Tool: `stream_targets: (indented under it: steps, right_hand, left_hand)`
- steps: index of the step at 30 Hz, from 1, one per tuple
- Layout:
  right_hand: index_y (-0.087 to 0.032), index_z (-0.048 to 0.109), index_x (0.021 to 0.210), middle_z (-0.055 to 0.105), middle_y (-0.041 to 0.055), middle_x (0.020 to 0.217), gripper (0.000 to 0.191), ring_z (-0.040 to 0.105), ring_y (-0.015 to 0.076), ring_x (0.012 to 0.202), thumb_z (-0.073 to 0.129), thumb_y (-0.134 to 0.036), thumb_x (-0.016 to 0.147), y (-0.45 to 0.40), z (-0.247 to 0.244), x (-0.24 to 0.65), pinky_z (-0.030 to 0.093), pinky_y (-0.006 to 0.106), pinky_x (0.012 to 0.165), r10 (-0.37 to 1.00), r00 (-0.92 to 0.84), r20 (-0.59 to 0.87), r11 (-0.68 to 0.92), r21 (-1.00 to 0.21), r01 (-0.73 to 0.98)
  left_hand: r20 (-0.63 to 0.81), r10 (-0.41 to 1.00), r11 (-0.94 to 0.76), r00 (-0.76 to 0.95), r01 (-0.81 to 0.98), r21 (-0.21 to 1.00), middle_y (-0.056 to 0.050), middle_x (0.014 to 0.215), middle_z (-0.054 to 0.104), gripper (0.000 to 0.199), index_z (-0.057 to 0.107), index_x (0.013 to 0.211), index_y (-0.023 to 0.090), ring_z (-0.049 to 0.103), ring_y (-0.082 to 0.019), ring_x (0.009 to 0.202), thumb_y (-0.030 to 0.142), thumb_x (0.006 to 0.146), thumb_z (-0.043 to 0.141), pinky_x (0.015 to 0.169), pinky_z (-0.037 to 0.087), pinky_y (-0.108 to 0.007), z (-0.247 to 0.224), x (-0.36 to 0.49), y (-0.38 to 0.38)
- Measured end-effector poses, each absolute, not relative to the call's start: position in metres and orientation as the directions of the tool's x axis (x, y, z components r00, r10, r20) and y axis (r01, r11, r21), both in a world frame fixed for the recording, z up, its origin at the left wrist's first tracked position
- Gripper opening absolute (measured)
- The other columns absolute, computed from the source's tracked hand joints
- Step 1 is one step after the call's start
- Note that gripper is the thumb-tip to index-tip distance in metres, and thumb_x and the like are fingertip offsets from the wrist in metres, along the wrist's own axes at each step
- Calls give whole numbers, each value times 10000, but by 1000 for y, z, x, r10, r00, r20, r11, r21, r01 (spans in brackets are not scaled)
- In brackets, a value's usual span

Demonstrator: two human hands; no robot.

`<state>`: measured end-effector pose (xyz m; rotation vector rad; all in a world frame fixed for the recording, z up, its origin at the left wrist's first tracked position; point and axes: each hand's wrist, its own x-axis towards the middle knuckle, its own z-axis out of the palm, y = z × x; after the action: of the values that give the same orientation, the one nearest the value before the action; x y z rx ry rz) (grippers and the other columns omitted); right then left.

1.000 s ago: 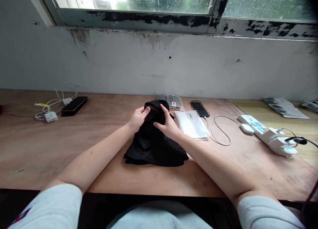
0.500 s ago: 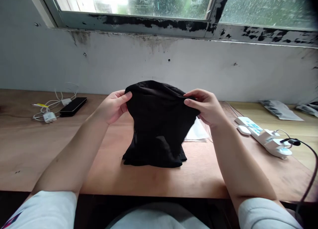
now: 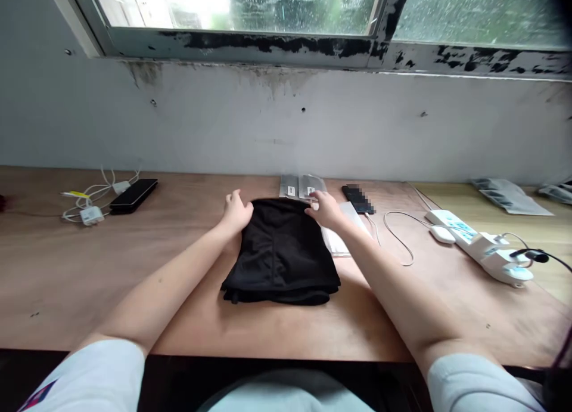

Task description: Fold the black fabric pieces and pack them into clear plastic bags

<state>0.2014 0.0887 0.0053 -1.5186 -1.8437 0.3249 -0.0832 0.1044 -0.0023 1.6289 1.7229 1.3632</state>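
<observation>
A folded black cloth garment [image 3: 280, 257] lies flat on the wooden desk [image 3: 89, 281], its layered edge towards me. My left hand [image 3: 235, 213] rests at its far left corner, fingers pointing away from me and holding nothing. My right hand [image 3: 325, 210] lies at its far right corner, fingers spread slightly and close to a white packet [image 3: 338, 238] partly hidden by my wrist. Neither hand lifts the cloth. Beyond the garment, a pair of flat plastic packets [image 3: 301, 186] lies just past my right fingertips.
A black phone [image 3: 133, 195] and white chargers with tangled cables [image 3: 92, 214] lie at the left. A blurred dark phone [image 3: 357, 199] sits at the far right of the hands. Further right are a white power strip [image 3: 473, 246] and a cable. A wall and window stand behind.
The black garment has been lowered from its raised, held-up shape and now lies flat and folded. Both hands have let go, moved down and rest at its far corners.
</observation>
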Motion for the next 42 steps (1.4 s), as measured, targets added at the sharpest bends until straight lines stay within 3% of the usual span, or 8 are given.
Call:
stream_targets:
  steps: [3, 6, 12, 17, 21, 27, 37, 42]
  right_hand:
    - [-197, 634, 1290, 586, 182, 1365, 442, 490, 359, 1314, 711, -276, 863, 85, -28, 183, 407, 545, 1095, 852, -329, 407, 458, -275, 845]
    - [-195, 537, 1439, 455, 178, 1533, 571, 356, 366, 1455, 623, -459, 940, 75, -48, 170, 323, 553, 1164, 817, -505, 279, 560, -167, 812]
    - [-155, 372, 1566, 286, 204, 1630, 727, 268, 373, 1510, 452, -595, 992, 72, -53, 168, 260, 538, 1195, 854, -516, 62, 518, -181, 836]
    - [-164, 579, 1396, 569, 160, 1433, 496, 547, 289, 1295, 511, -451, 998, 86, -29, 173, 401, 377, 1082, 846, -500, 185, 531, -196, 825]
    - [-169, 688, 1166, 687, 145, 1180, 313, 573, 277, 1150, 418, -219, 1015, 117, -14, 169, 419, 363, 969, 876, -357, 324, 392, -48, 919]
    - [-163, 687, 1153, 665, 179, 1212, 282, 540, 303, 1163, 476, -171, 966, 173, -18, 157, 400, 392, 931, 923, -300, 240, 280, 115, 953]
    - [-124, 699, 1022, 722, 188, 1045, 244, 640, 277, 998, 470, -166, 948, 205, -20, 146, 404, 358, 871, 917, -251, 310, 259, 16, 966]
    - [-180, 639, 943, 711, 90, 914, 192, 600, 213, 799, 459, -244, 943, 218, 4, 146, 415, 298, 713, 843, 46, 536, 253, -471, 845]
  left_hand:
    - [449, 880, -414, 154, 711, 568, -173, 1443, 544, 413, 652, 1235, 199, 439, -384, 1402, 274, 829, 664, 1179, 287, -559, -29, -71, 94]
    - [303, 866, -499, 398, 724, 476, -162, 1552, 450, 501, 626, 1315, 230, 304, -412, 1487, 479, 879, 628, 1191, 222, -593, -49, -62, 81]
    - [127, 902, -427, 412, 814, 394, -194, 1656, 218, 766, 443, 1518, 181, 120, -417, 1540, 619, 899, 554, 1215, 120, -605, -71, -56, 71]
    - [34, 888, -457, 458, 874, 163, -190, 1676, 112, 782, 322, 1579, 138, 53, -414, 1546, 613, 966, 425, 1218, 97, -619, -48, -50, 56]
    - [87, 756, -655, 649, 746, 117, -155, 1682, 140, 760, 329, 1581, 201, 83, -396, 1550, 650, 972, 393, 1229, 92, -603, -41, -42, 36]
    - [159, 748, -664, 644, 731, 158, -122, 1685, 156, 717, 307, 1588, 273, 115, -387, 1549, 660, 988, 357, 1219, 116, -632, -57, -43, 35]
    - [111, 870, -493, 480, 853, 169, -170, 1665, 204, 736, 314, 1592, 242, 112, -427, 1537, 644, 978, 383, 1202, 144, -662, -69, -42, 46]
    - [138, 867, -497, 479, 850, 175, -157, 1663, 227, 722, 341, 1581, 248, 133, -422, 1537, 632, 974, 408, 1208, 145, -651, -69, -43, 46]
